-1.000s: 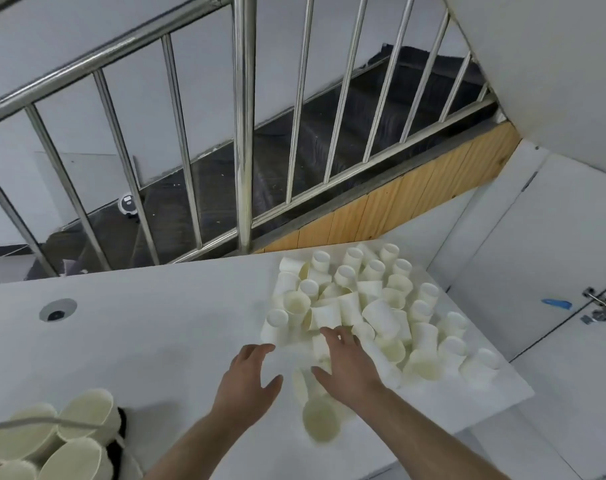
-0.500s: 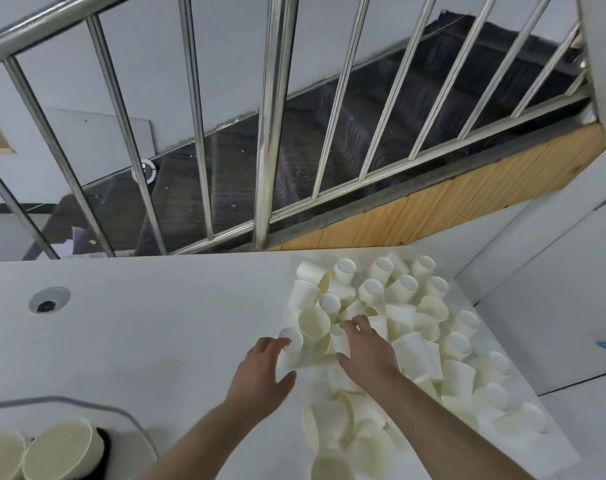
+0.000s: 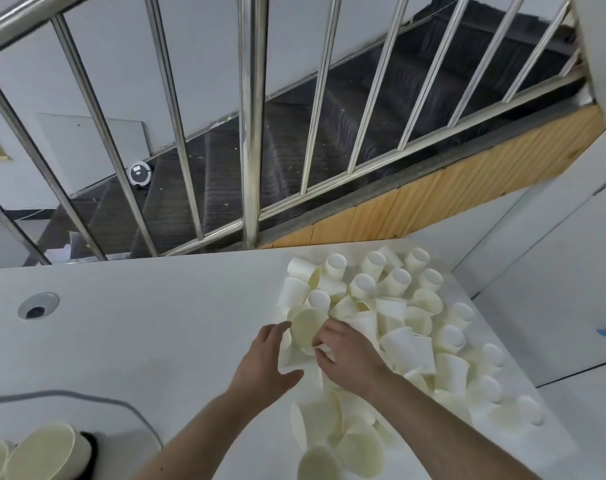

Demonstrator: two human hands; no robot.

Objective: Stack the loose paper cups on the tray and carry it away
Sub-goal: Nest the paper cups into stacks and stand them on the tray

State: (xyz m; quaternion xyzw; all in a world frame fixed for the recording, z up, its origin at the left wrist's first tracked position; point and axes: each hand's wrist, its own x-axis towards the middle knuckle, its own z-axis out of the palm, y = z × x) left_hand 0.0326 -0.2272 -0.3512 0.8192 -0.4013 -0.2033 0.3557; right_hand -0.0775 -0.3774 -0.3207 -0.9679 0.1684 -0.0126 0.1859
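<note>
At the near left corner of the bench (image 3: pixel 139 341) we note stacked cups (image 3: pixel 45 452), mouths toward the camera, lying against something black, cut off by the frame edge; a grey cable (image 3: pixel 87 398) arcs over the bench top just beyond them. Near the right edge, a loose heap of cups (image 3: pixel 416 341) covers the bench from the near edge to the far right corner, some on their sides, some upside down, some upright; we cannot make out a tray under them. Our left hand (image 3: pixel 265 365) lies at the heap's left border, fingers straight and relaxed, fingertips touching the side of a tipped cup (image 3: pixel 306 330) whose open mouth faces the camera; thumb spread to the right, nothing grasped. Our right hand (image 3: pixel 350 358) is on the heap just beside it, fingers curled down onto the same tipped cup and a smaller cup rim under the fingertips; whether it truly grips either we cannot tell, as the fingers hide the contact. The two hands are close but apart. A round cable port (image 3: pixel 38 305) sits toward the far left of the bench. Beyond the far edge stands a steel railing (image 3: pixel 251 133), then dark carpeted stairs (image 3: pixel 329 133) going down, with a round robot vacuum (image 3: pixel 139 173) on a lower step.
</note>
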